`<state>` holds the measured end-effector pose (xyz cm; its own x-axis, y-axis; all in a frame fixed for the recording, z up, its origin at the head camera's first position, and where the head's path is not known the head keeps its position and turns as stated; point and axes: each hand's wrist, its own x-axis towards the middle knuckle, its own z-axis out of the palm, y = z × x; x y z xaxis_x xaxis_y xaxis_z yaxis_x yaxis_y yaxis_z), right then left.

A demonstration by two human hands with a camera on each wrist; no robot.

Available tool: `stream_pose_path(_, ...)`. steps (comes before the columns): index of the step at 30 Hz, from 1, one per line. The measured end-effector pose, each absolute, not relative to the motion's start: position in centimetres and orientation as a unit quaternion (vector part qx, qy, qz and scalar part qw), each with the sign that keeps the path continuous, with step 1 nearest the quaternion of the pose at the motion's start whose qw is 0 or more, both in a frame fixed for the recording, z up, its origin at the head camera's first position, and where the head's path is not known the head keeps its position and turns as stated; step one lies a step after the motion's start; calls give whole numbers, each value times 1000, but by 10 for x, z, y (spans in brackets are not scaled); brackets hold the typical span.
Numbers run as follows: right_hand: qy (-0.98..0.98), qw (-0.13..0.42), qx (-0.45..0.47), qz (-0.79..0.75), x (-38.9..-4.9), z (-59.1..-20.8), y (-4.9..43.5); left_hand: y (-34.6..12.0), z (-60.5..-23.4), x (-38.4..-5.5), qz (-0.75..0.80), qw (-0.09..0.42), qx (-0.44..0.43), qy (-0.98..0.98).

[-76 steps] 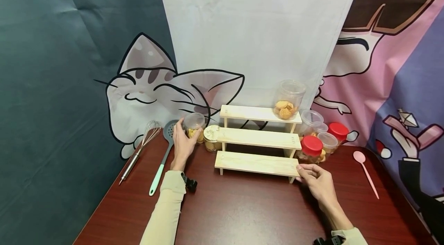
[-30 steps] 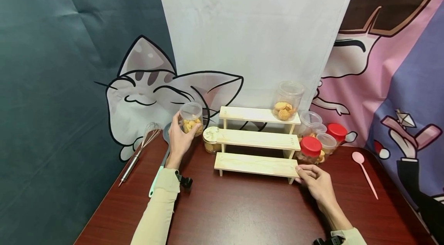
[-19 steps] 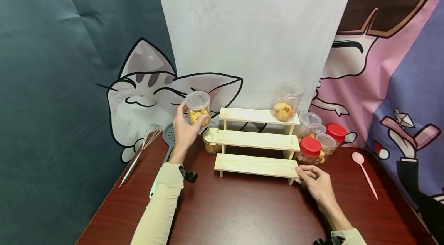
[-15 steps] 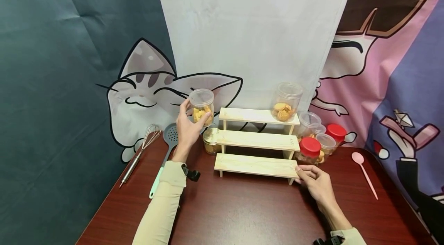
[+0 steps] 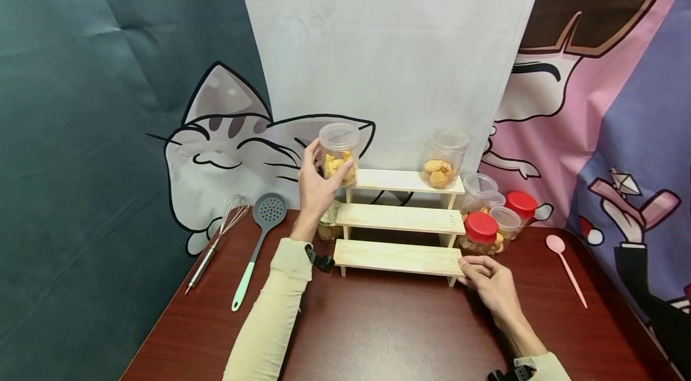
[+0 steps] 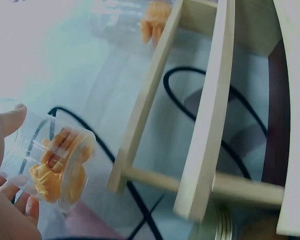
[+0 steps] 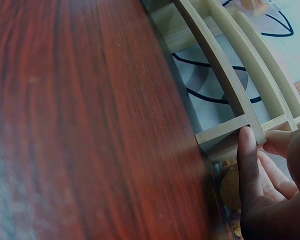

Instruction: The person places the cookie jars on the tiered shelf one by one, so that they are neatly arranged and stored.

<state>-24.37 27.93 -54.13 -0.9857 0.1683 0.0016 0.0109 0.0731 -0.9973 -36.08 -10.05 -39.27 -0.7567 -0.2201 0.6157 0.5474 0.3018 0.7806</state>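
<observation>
A clear plastic jar (image 5: pixel 339 150) of yellow cookies is held upright by my left hand (image 5: pixel 317 192), thumb on one side and fingers on the other. In the head view it overlaps the left end of the top shelf; the left wrist view shows the jar's base beside that shelf's end. My right hand (image 5: pixel 493 285) pinches the right end of the lowest step of the three-tier wooden rack (image 5: pixel 399 255), thumb and finger on the board's edge in the right wrist view. Another clear cookie jar (image 5: pixel 444 159) stands on the top shelf's right end.
Red-lidded jars (image 5: pixel 480 228) and clear jars (image 5: pixel 506 222) cluster right of the rack. A gold-lidded jar (image 5: pixel 329 231) is partly hidden behind my left hand. A whisk (image 5: pixel 216 246), a slotted turner (image 5: pixel 259 240) and a pink spoon (image 5: pixel 565 270) lie on the table (image 5: pixel 388 333).
My left hand has lifted the cookie jar off the table at the left and carried it up and rightward to the top shelf's left end. The right hand keeps its grip on the rack.
</observation>
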Motion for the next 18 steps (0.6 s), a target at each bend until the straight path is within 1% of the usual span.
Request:
stream_pose_path(6,-734,59,-65,673,-243,-541,279,-68,-392,-368,-579,307,-140,-742)
stream_pose_path(12,-737,61,-68,670,-243,-543,280,-31,-399,-372,-592,262,-143,-749)
stream_pose_path(18,-735,61,-63,673,-244,-543,280,2,-403,-376,-603,237,-144,-748)
